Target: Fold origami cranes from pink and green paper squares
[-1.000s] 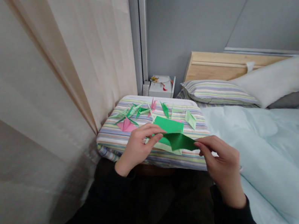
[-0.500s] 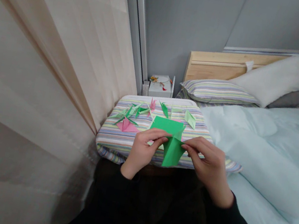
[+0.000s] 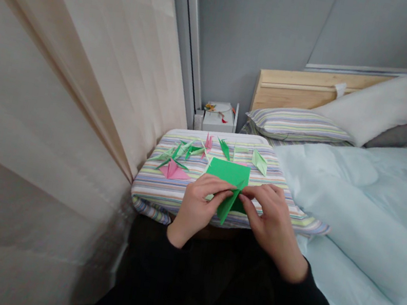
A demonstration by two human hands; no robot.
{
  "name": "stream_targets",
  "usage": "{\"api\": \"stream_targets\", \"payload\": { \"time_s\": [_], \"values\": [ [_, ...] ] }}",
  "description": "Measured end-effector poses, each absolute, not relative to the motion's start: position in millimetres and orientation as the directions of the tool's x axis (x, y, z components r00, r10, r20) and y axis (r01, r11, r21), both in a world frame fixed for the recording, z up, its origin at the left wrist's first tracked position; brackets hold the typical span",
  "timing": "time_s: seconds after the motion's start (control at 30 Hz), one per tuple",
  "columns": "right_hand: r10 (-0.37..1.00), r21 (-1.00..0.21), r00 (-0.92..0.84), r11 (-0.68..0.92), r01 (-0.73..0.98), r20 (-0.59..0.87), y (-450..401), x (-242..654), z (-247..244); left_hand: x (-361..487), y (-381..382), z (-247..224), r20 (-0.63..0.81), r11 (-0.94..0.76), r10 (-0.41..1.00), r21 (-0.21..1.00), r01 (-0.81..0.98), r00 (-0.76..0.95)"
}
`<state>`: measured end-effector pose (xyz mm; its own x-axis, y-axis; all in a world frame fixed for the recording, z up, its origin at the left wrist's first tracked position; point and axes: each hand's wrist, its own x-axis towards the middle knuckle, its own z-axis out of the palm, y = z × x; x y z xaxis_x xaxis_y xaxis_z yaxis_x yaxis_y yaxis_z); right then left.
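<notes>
A partly folded piece of green origami paper (image 3: 225,209) is held up over the near edge of a small table (image 3: 143,184) with a striped cloth. My left hand (image 3: 199,205) pinches its left side between thumb and fingers. On its right side my right hand (image 3: 271,217) pinches it too, the fingertips of both hands close together. Behind it lies a flat green paper sheet (image 3: 226,169). Farther back are a pink folded paper (image 3: 174,170), several green paper cranes (image 3: 176,153), a pink crane (image 3: 208,144) and a light green folded piece (image 3: 259,162).
On the left a beige curtain (image 3: 124,66) hangs against the table. A bed with a pale blue quilt (image 3: 367,201) and pillows (image 3: 302,125) is on the right. Behind the table stands a small white cabinet (image 3: 219,118) with small colourful items on top.
My right hand has moved left toward my left hand. The green origami paper has gone from spread apart to narrower, its sides drawn together.
</notes>
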<state>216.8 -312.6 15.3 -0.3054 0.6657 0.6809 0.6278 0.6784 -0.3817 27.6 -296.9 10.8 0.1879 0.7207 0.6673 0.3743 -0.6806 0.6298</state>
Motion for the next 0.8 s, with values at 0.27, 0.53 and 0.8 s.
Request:
{"api": "stream_targets", "payload": {
  "time_s": [0.27, 0.53, 0.8],
  "values": [
    [0.672, -0.401, -0.323, 0.689, 0.604, 0.667, -313.8, 216.3, 17.8, 33.1, -303.3, 14.5, 0.659, -0.661, 0.738, 0.661, 0.355, 0.147],
    [0.674, -0.419, -0.316, 0.691, 0.589, 0.668, -313.9, 214.4, 17.6, 35.6, -306.1, 18.2, 0.652, -0.659, 0.74, 0.653, 0.373, 0.165],
    [0.693, -0.442, -0.3, 0.674, 0.592, 0.656, -313.6, 213.9, 20.4, 36.4, -305.7, 18.2, 0.655, -0.673, 0.73, 0.638, 0.375, 0.196]
  ]
}}
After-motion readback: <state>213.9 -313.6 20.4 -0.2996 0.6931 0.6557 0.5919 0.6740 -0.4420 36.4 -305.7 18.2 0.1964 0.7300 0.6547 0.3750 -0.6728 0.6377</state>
